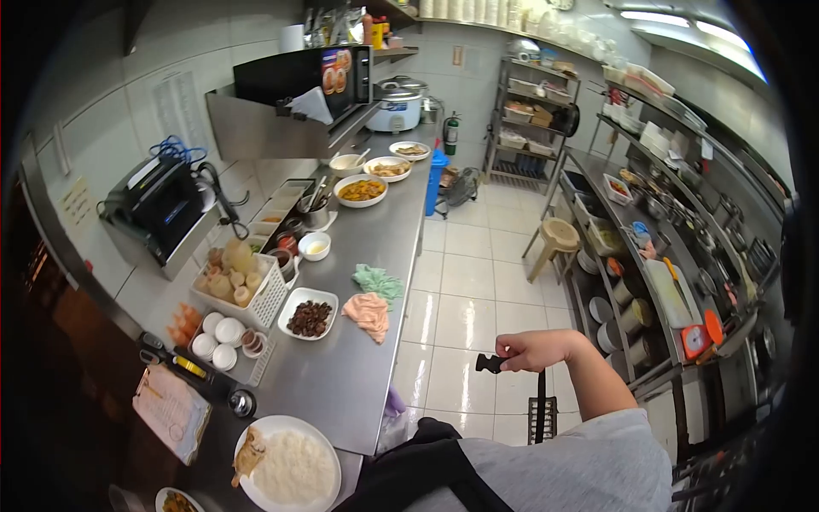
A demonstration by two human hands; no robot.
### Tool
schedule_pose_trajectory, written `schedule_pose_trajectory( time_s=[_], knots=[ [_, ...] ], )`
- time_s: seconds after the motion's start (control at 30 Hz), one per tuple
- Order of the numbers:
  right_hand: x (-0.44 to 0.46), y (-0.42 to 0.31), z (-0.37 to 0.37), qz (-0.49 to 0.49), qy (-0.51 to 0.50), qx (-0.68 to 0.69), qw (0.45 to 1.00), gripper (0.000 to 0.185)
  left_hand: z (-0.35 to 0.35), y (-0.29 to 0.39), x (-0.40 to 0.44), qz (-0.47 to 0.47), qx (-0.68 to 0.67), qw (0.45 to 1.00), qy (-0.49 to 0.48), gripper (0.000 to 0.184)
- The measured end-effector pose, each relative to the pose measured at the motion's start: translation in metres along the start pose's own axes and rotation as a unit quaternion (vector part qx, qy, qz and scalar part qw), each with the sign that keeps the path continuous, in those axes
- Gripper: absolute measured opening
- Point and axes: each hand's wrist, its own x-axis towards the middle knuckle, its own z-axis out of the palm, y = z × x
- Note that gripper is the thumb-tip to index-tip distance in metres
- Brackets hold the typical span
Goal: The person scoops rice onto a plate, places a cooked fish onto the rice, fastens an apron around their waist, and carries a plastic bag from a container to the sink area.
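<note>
My right hand [531, 351] is raised over the tiled floor, to the right of the steel counter [341, 401]. Its fingers and thumb are closed on a black plastic buckle [490, 364]. From that hand a black strap [541, 401] hangs down. A black strap or apron band [435, 478] crosses my grey shirt [563, 465]. My left hand is out of view. Nearest on the counter is a white plate [333, 474] with rice [294, 465] and a piece of cooked meat [248, 456].
The left counter holds a square bowl of dark food [309, 317], pink cloth [368, 317], green cloth [378, 285], a basket of bottles [269, 299] and several dishes. A stool [559, 234] stands before the right shelving; a scale [696, 341] sits there. A floor fan [463, 188] is farther back.
</note>
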Motion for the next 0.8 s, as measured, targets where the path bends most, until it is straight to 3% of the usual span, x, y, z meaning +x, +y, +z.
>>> schedule_pose_trajectory(
  time_s=[0.07,0.13,0.17,0.27,0.4,0.43,0.47,0.5,0.67,0.8],
  knots=[
    [-0.013,0.015,0.0,0.004,0.018,0.009,1.0,0.021,0.031,0.0,0.005,0.108,0.082,0.989,-0.051,0.038],
    [-0.035,0.025,0.0,0.04,0.084,0.015,0.996,0.021,0.054,0.01,0.003,0.083,0.149,0.983,-0.074,0.037],
    [-0.043,0.037,-0.004,0.051,0.097,0.029,0.994,0.022,0.065,-0.011,0.018,0.101,-0.066,0.979,-0.163,0.036],
    [-0.071,0.066,-0.009,0.056,0.154,0.026,0.986,0.023,0.107,-0.006,0.008,0.059,-0.101,0.983,-0.14,0.035],
    [-0.098,0.095,-0.022,0.082,0.189,0.062,0.977,0.022,0.165,0.002,-0.002,0.083,-0.144,0.973,-0.162,0.044],
    [-0.103,0.102,-0.026,0.099,0.205,0.049,0.973,0.021,0.168,-0.009,0.011,0.004,-0.098,0.977,-0.189,0.05],
    [-0.109,0.111,-0.03,0.101,0.193,0.046,0.975,0.021,0.185,-0.034,0.024,0.059,-0.208,0.952,-0.215,0.041],
    [-0.114,0.12,-0.036,0.091,0.218,0.085,0.968,0.021,0.202,-0.031,0.016,0.039,-0.247,0.94,-0.233,0.041],
    [-0.129,0.172,-0.065,0.075,0.263,0.23,0.934,0.019,0.292,0.003,-0.041,0.04,-0.225,0.954,-0.194,0.036],
    [-0.136,0.213,-0.087,0.073,0.302,0.283,0.907,0.017,0.34,0.017,-0.076,0.062,-0.224,0.944,-0.234,0.036]
  ],
)
